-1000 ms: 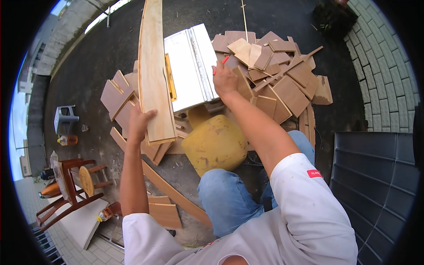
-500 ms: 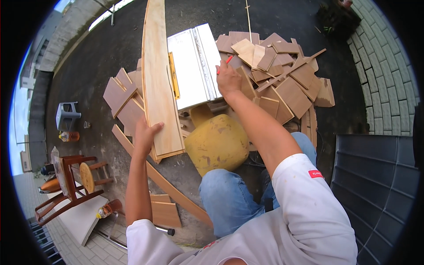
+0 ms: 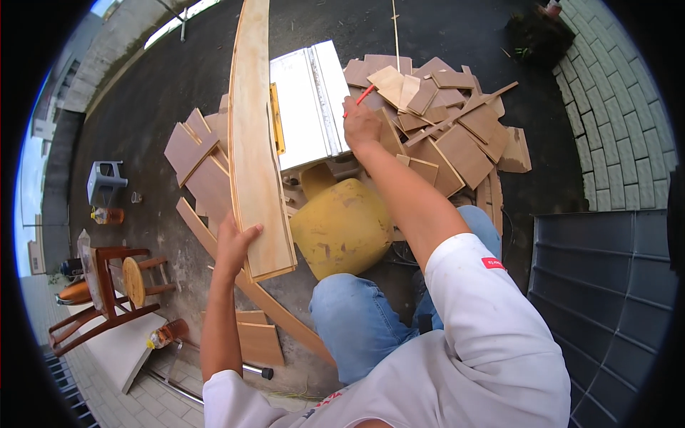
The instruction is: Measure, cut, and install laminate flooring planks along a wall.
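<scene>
Apart | left hand: plank edge | right hand, red pencil: tabletop edge

Left hand: clasping | right hand: pinching, farther forward

A long, flat wooden plank is pale tan, streaked with darker grain. A slim, straight pen is bright red. A flat rectangular table is white with a mottled grey band, its narrow edge bar yellow. A rounded block is yellow with brown scuffs.
</scene>
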A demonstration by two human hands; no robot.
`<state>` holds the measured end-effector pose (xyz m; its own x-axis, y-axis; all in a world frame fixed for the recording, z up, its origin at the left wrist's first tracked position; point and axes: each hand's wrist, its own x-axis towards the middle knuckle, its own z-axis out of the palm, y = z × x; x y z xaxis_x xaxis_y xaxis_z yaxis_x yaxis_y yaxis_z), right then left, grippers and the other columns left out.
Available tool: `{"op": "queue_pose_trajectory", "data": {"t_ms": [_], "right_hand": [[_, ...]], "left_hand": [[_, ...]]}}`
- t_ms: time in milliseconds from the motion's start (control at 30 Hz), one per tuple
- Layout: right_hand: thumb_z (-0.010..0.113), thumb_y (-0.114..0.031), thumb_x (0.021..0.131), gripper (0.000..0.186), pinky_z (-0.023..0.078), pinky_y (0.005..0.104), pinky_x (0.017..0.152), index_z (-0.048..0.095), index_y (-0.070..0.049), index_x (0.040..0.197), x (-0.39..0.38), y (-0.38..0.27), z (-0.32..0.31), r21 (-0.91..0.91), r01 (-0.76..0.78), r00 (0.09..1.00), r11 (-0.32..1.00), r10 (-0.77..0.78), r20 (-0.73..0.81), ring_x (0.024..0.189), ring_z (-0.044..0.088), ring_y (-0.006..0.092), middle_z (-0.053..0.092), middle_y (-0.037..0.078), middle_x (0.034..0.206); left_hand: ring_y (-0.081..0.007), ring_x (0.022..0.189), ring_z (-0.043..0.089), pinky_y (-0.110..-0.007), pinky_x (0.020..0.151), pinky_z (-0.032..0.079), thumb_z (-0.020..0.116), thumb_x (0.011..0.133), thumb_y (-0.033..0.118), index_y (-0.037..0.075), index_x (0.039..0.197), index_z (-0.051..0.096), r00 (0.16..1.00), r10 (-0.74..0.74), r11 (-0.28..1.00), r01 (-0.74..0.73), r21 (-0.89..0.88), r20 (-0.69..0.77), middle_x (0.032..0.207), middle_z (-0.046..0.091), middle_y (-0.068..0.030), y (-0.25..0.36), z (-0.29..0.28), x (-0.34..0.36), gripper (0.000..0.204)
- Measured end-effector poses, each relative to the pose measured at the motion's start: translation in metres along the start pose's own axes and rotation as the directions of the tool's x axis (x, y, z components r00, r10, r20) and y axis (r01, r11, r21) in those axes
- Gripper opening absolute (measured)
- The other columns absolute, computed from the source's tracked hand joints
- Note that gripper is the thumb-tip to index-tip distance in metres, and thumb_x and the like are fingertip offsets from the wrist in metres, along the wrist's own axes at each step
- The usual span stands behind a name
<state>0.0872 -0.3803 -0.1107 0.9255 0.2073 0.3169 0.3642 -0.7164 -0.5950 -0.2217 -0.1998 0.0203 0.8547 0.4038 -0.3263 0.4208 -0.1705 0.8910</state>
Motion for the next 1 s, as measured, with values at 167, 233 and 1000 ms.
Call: {"op": "queue_pose_trajectory", "data": {"t_ms": [167,233,1000], "right_hand": [[0.054,-0.023,0.098,0.018,0.048,0.0493,0.078,0.063,-0.010,0.106,-0.004,-0.006,-0.015,0.033,0.133,0.978,0.991,-0.126,-0.165,0.091,0.063,0.0384,0.067,0.018,0.091],[0.055,-0.022,0.099,0.022,0.048,0.0485,0.080,0.062,-0.007,0.114,-0.042,-0.036,-0.022,0.240,0.224,0.961,0.945,-0.172,-0.217,0.094,0.063,0.0392,0.067,0.019,0.095],[0.063,-0.033,0.096,0.043,0.047,0.0526,0.093,0.046,0.002,0.114,-0.186,-0.164,-0.011,0.504,-0.490,0.825,0.711,0.192,0.532,0.109,0.058,0.0469,0.059,0.031,0.115]], "left_hand": [[-0.0168,0.095,0.066,-0.030,0.085,0.053,0.067,0.084,0.003,-0.005,0.125,0.053,0.998,0.063,0.998,-0.062,-0.030,0.021,0.109,0.068,-0.0120,-0.022,0.008,-0.009,0.045],[-0.0165,0.095,0.066,-0.030,0.085,0.053,0.067,0.084,0.003,-0.005,0.125,0.053,0.999,0.046,0.998,-0.046,-0.046,0.007,0.109,0.068,-0.0117,-0.024,0.005,-0.022,0.044],[-0.0170,0.096,0.065,-0.030,0.085,0.053,0.069,0.085,0.004,-0.005,0.125,0.052,1.000,0.000,0.996,0.001,-0.095,0.009,0.108,0.067,-0.0116,-0.040,0.018,-0.101,0.044]]}}
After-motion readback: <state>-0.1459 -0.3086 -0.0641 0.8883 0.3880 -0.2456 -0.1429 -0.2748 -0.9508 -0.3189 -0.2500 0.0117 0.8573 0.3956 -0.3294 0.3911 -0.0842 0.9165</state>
